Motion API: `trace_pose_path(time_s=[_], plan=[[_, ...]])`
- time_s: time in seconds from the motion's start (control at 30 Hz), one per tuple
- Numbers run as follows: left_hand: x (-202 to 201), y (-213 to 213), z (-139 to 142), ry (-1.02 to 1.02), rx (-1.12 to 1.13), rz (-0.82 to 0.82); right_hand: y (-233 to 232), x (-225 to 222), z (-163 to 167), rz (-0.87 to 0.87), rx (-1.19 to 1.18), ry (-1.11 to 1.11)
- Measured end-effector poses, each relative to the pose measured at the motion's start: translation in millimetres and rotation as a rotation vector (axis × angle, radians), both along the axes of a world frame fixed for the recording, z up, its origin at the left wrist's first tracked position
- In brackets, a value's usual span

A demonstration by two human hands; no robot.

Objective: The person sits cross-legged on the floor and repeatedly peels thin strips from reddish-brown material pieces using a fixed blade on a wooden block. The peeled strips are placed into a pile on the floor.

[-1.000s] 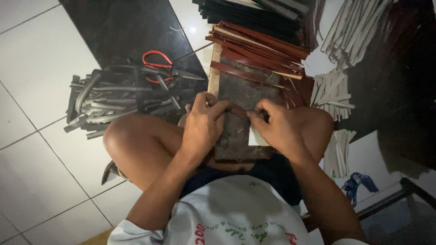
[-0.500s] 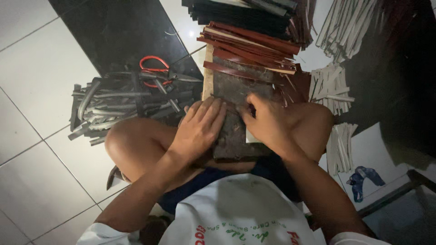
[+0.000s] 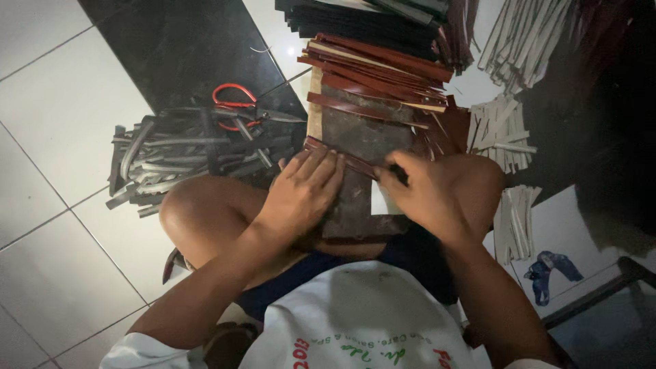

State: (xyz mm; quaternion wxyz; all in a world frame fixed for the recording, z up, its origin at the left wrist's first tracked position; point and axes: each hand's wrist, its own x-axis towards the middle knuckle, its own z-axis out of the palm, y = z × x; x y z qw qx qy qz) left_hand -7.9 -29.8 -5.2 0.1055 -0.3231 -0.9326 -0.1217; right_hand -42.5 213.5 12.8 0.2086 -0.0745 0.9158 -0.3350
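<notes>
I sit cross-legged on the floor with a dark flat board (image 3: 362, 140) resting on my legs. A narrow reddish-brown strip (image 3: 342, 158) lies across the board. My left hand (image 3: 303, 193) lies flat on the strip's left part, fingers pressing it down. Pinched on the strip's right end is my right hand (image 3: 418, 190), with a small dark tool in its fingers, too hidden to name. A small pale patch (image 3: 383, 203) shows on the board between my hands.
A stack of reddish-brown strips (image 3: 383, 72) lies at the board's far end, with dark strips (image 3: 362, 20) behind it. Grey strips (image 3: 184, 154) and red-handled scissors (image 3: 236, 104) lie at the left. Pale strip bundles (image 3: 502, 133) lie at the right, near a blue object (image 3: 553, 266).
The view has shifted, so board and piles sit higher and further right. My right hand has slid rightward along the strip; my left hand has flattened on it.
</notes>
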Motion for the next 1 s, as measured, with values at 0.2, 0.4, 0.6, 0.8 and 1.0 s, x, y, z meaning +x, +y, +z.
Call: trace_pose_path(time_s=[0.2,0.4,0.6,0.8,1.0], plan=[[-2.0,-0.8,8.3,-0.054,0.07,0.002,8.4,1.5,6.5,-0.076,-0.027,-0.079],[-3.6,0.4,8.8,-0.067,0.087,0.016,12.7,-2.7,2.5,-0.059,-0.036,-0.113],[0.0,8.4,2.8,-0.012,0.053,-0.001,12.6,1.1,-3.8,-0.095,-0.087,-0.064],[4.6,25.4,2.2,0.018,0.011,0.005,11.6,-1.7,-1.0,-0.089,-0.024,-0.081],[9.6,28.2,3.6,-0.008,0.015,-0.001,17.0,3.8,0.4,-0.105,0.057,-0.056]])
